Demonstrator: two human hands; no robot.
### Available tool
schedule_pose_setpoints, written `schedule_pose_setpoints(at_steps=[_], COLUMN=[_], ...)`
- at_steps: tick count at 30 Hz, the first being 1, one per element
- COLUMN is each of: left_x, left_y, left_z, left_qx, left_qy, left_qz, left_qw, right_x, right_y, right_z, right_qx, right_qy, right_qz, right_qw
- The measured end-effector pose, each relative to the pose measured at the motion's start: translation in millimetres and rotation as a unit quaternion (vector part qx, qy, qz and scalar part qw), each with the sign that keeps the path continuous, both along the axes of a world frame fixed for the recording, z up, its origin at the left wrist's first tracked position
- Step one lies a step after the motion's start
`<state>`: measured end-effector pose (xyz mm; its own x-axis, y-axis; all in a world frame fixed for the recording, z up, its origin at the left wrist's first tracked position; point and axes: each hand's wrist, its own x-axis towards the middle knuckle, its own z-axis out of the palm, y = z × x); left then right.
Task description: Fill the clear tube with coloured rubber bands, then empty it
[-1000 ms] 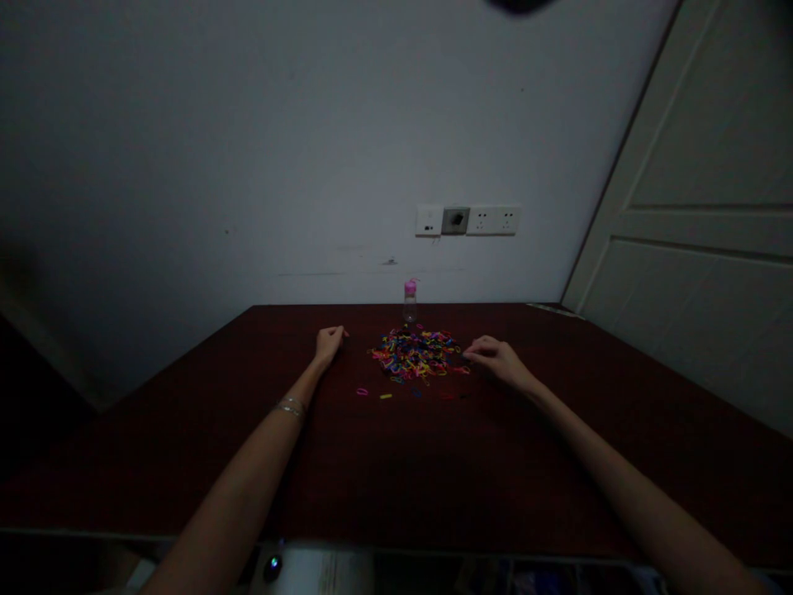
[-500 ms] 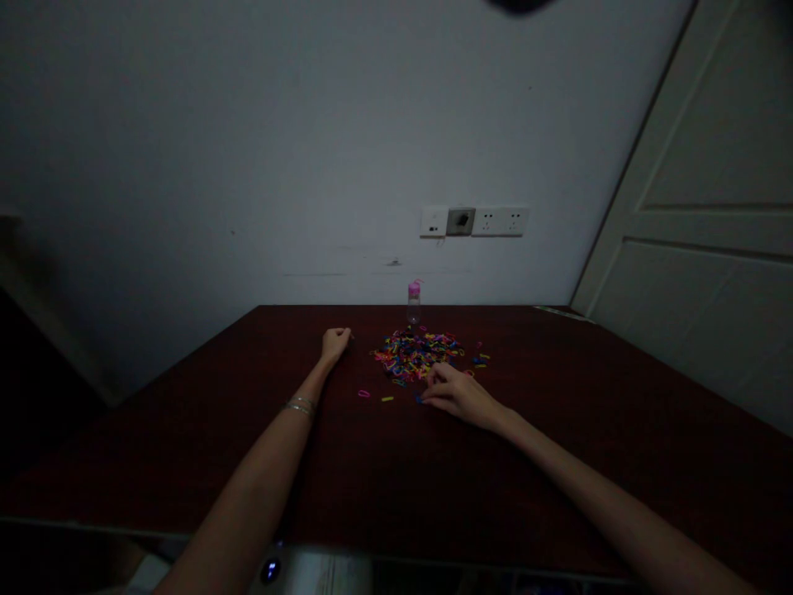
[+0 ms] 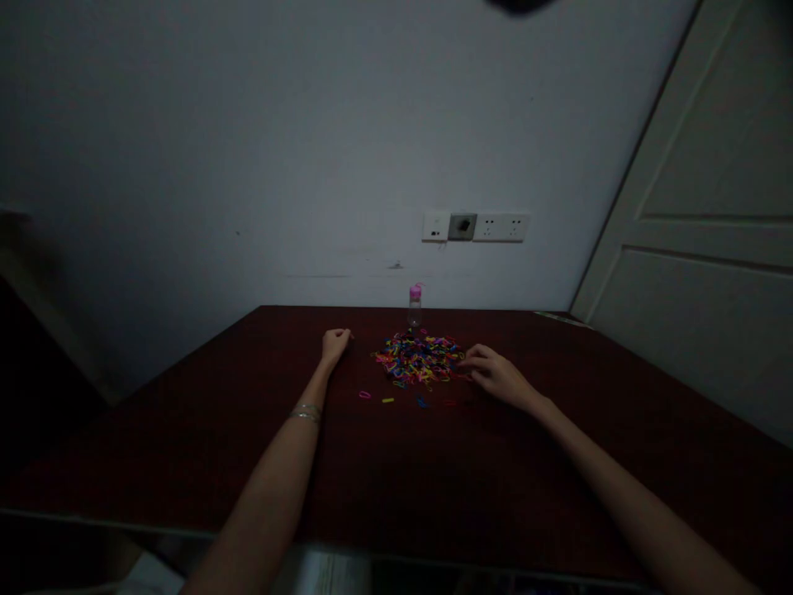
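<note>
A heap of small colourful plastic clips (image 3: pixel 418 359) lies on the dark red table. My right hand (image 3: pixel 492 373) is at the heap's right edge, fingers bent and slightly apart; nothing shows clearly between them. To the left of the heap, my left hand (image 3: pixel 335 343) rests on the table with curled fingers, and whatever may be inside is hidden. In front of the heap, a pink clip (image 3: pixel 365 395), a yellow clip (image 3: pixel 387 400), a blue clip (image 3: pixel 422 402) and a red clip (image 3: pixel 450 402) lie apart in a loose row.
Behind the heap stands a small clear bottle (image 3: pixel 415 312) with a pink cap. The table (image 3: pixel 396 479) meets a pale wall carrying sockets (image 3: pixel 500 227). A white panelled door (image 3: pixel 700 248) borders the right side.
My right hand has left the blue clip and moved right and farther back to the heap's edge. The red clip has come into view. My left hand stays put.
</note>
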<state>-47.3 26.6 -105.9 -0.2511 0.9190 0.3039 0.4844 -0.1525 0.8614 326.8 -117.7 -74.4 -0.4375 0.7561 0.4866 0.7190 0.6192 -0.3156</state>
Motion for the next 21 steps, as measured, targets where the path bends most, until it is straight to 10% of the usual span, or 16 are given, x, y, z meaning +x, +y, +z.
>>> schedule_pose_setpoints(at_steps=[21], left_x=[4], left_y=[0], left_z=[-0.2], left_qx=[-0.032], left_qy=[0.119], left_qz=[-0.02], left_qw=[0.992], right_x=[32], right_y=[23], right_z=[-26.2], right_qx=[-0.119], right_qy=[-0.005], right_qz=[-0.028], right_qw=[0.993])
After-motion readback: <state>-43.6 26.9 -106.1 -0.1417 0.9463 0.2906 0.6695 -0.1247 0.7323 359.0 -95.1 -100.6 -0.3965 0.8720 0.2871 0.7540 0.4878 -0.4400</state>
